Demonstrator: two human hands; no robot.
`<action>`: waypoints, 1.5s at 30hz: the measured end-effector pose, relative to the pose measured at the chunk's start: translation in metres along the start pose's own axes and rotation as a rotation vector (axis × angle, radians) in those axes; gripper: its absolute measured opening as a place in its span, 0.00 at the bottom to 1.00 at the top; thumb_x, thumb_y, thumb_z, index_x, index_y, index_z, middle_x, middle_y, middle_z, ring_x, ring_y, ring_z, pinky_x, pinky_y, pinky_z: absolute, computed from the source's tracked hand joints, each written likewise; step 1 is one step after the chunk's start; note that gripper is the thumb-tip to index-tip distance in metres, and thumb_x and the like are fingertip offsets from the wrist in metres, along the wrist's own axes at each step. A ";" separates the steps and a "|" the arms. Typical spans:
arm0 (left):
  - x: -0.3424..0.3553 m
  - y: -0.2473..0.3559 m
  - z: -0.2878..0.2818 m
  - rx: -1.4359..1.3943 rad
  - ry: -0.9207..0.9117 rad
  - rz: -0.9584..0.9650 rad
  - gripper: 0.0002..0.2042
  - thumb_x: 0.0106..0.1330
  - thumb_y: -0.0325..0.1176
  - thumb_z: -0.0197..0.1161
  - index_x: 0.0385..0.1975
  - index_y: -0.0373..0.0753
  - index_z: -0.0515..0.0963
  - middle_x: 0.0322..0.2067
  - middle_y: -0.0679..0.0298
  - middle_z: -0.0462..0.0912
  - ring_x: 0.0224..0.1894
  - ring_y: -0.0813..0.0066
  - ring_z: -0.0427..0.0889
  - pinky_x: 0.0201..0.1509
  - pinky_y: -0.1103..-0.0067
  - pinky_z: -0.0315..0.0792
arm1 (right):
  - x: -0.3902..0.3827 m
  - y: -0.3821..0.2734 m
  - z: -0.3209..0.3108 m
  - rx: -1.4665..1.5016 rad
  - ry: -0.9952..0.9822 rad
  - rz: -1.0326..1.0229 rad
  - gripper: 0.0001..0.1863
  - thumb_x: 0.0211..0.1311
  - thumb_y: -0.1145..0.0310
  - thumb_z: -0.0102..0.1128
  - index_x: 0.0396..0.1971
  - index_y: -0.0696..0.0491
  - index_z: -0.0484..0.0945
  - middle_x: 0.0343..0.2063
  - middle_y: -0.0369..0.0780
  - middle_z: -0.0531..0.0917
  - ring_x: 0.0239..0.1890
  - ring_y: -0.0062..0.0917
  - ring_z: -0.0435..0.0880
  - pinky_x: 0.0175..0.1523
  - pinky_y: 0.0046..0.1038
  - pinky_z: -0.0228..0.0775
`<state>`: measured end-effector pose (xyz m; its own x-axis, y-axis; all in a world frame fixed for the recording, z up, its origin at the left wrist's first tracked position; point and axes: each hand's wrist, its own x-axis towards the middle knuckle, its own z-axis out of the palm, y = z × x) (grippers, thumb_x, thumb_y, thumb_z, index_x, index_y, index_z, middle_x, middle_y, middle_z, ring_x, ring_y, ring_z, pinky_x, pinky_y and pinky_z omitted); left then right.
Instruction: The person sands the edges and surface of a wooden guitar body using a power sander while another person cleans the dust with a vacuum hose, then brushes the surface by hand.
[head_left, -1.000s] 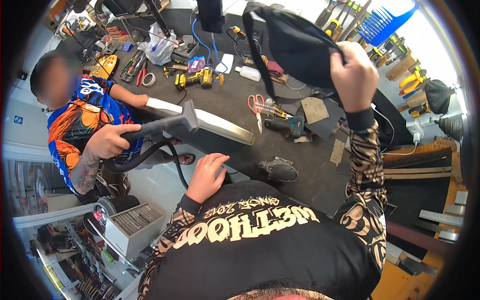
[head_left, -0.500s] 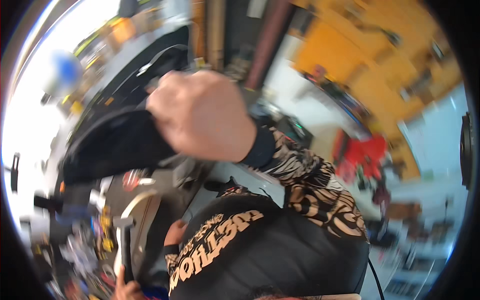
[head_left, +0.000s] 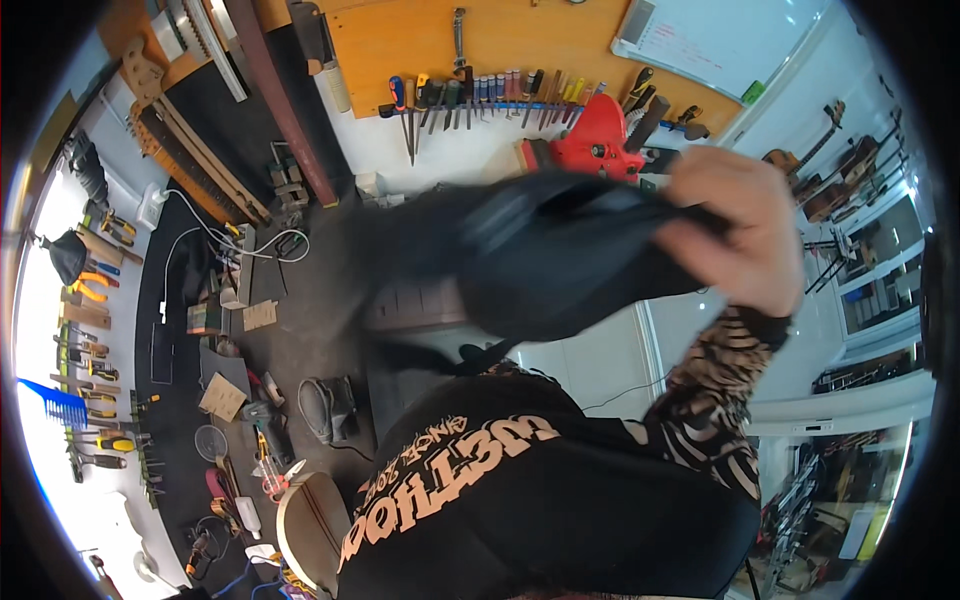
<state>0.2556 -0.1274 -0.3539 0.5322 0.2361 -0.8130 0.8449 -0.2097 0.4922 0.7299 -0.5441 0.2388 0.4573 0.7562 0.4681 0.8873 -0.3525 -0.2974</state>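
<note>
My right hand (head_left: 740,225) is closed on a black fabric bag (head_left: 560,260) with a strap, held up across the middle of the picture and blurred by motion. The bag hides part of the dark workbench (head_left: 290,350) behind it. On the bench, left of my body, lie a dark sander-like power tool (head_left: 330,410) and a long pale curved piece (head_left: 310,530) near the lower edge. My left hand is not in view.
Ahead, a red guitar (head_left: 585,145) stands below an orange tool board (head_left: 500,45) with screwdrivers and a whiteboard (head_left: 720,45) beside it. Guitar necks (head_left: 180,160) lean at the upper left. Hanging tools line the left wall; glass doors stand at the right.
My view has swung to the right toward the tool board, carrying the bag along in my right hand. The co-worker and my left hand have left the view.
</note>
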 end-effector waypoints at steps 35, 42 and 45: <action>0.204 0.308 0.101 0.266 0.023 0.044 0.16 0.81 0.41 0.68 0.57 0.35 0.88 0.57 0.46 0.92 0.59 0.45 0.92 0.61 0.60 0.83 | -0.266 0.855 0.111 0.800 0.977 1.650 0.16 0.78 0.50 0.74 0.49 0.48 0.86 0.31 0.32 0.87 0.18 0.20 0.70 0.23 0.27 0.54; 0.170 0.383 0.110 0.365 -0.004 0.213 0.18 0.80 0.43 0.68 0.59 0.38 0.88 0.60 0.46 0.91 0.59 0.44 0.92 0.63 0.62 0.84 | -0.321 0.804 0.112 0.660 0.754 1.575 0.19 0.81 0.51 0.71 0.57 0.50 0.86 0.36 0.32 0.90 0.24 0.14 0.75 0.25 0.21 0.61; 0.165 0.384 0.123 0.209 -0.006 0.231 0.19 0.80 0.44 0.69 0.61 0.39 0.87 0.55 0.45 0.93 0.57 0.43 0.93 0.61 0.62 0.84 | -0.327 0.803 0.109 0.735 0.870 1.599 0.17 0.81 0.53 0.71 0.53 0.51 0.86 0.34 0.32 0.89 0.23 0.14 0.75 0.25 0.21 0.62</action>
<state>0.6617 -0.2856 -0.3374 0.7078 0.1538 -0.6895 0.6720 -0.4474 0.5901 1.2860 -1.0144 -0.2442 0.7845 -0.4821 -0.3899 -0.3878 0.1091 -0.9153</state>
